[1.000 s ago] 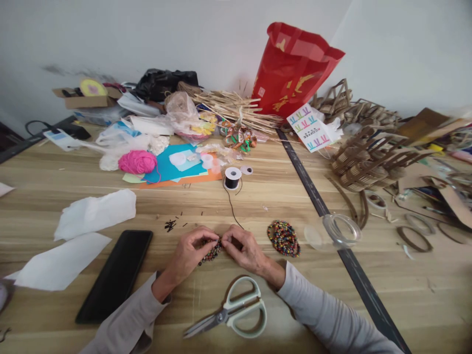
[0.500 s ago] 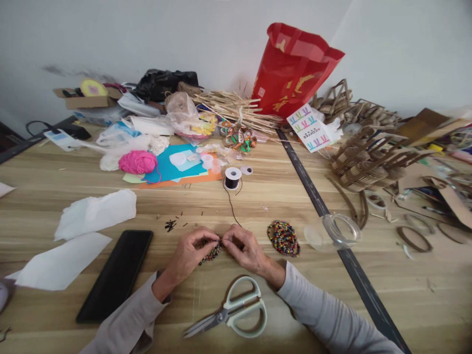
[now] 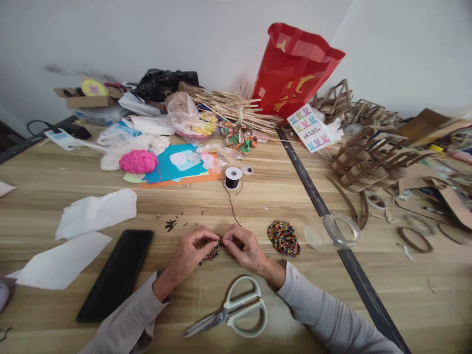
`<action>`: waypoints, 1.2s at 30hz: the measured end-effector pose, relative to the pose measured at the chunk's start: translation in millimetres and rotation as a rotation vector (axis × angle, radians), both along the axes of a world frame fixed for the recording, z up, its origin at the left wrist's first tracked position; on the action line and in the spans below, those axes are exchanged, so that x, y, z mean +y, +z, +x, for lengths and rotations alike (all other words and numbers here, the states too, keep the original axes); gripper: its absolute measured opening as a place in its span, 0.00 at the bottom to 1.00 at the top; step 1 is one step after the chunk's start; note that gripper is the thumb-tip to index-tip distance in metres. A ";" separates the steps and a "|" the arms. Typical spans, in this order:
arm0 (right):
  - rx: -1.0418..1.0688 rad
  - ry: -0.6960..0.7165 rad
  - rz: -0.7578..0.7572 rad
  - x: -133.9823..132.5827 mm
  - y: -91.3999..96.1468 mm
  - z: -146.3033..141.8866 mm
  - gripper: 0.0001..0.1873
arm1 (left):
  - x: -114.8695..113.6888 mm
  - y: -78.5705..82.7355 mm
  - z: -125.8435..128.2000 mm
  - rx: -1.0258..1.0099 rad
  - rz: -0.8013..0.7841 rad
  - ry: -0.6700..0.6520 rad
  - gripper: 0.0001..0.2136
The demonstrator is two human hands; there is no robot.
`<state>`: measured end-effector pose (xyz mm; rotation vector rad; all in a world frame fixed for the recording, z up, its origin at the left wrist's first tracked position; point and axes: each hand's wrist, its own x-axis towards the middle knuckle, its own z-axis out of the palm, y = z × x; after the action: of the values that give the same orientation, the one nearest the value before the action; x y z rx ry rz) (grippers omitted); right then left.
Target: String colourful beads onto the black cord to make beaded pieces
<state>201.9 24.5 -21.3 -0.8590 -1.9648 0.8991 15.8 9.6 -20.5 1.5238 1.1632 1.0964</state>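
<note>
A dark string of beads (image 3: 211,252) lies on the wooden table between my two hands. My left hand (image 3: 191,253) pinches its upper end, fingers curled. My right hand (image 3: 244,248) meets it from the right, fingertips pressed together on the same strand. A thin black thread runs from my right fingers up to a black thread spool (image 3: 232,177). A pile of coloured beads (image 3: 283,238) lies just right of my right hand. Pale green scissors (image 3: 236,309) rest below my wrists.
A black phone (image 3: 116,274) and white paper sheets (image 3: 95,213) lie to the left. A clear round lid (image 3: 341,229) sits to the right on a dark strip. Pink yarn (image 3: 137,162), coloured paper, a red bag (image 3: 293,69) and cardboard cut-outs (image 3: 368,157) crowd the back.
</note>
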 end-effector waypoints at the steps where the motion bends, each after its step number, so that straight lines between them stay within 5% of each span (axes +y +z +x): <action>1: 0.000 0.001 0.000 0.0 0.1 -0.1 0.11 | 0.0 0.0 0.1 0.000 0.000 0.002 0.02; 36: 0.001 0.020 0.003 0.1 1.2 -0.8 0.10 | 1.3 -2.2 1.0 0.050 0.102 -0.038 0.03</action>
<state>201.1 24.6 -20.2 -0.8388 -1.9762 0.9078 16.8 11.0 -22.7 1.6543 1.1216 1.1124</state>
